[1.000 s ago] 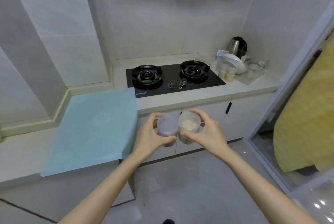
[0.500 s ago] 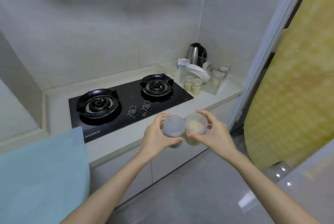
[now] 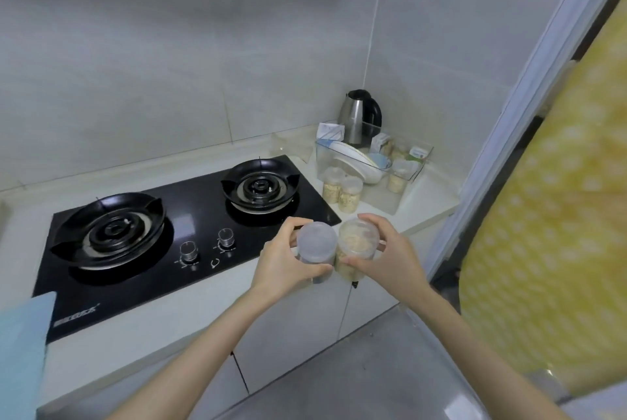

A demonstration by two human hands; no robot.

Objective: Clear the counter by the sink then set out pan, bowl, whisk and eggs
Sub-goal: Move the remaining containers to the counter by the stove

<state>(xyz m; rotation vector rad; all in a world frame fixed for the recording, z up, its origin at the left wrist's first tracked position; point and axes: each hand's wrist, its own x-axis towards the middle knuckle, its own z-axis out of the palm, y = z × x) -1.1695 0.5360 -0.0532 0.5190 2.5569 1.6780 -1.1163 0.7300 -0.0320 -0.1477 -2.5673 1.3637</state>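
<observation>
My left hand (image 3: 283, 267) grips a small clear plastic jar with a frosted lid (image 3: 316, 243). My right hand (image 3: 390, 260) grips a second clear jar filled with pale grains (image 3: 358, 243). The two jars touch side by side in the air, above the front edge of the counter (image 3: 142, 351), just right of the stove knobs. No pan, whisk or eggs are visible. A white bowl or plate (image 3: 356, 161) leans inside a clear bin (image 3: 407, 178) at the far right corner of the counter.
A black two-burner gas stove (image 3: 176, 233) fills the counter's middle. Two more grain jars (image 3: 341, 192) stand beside the bin, with a steel kettle (image 3: 359, 117) behind. A light blue cloth (image 3: 20, 345) lies at the left edge. A yellow dotted curtain (image 3: 549, 216) hangs at right.
The view has swung right and closer to the stove. Both hands, still holding the jars together, have moved towards the right end of the counter.
</observation>
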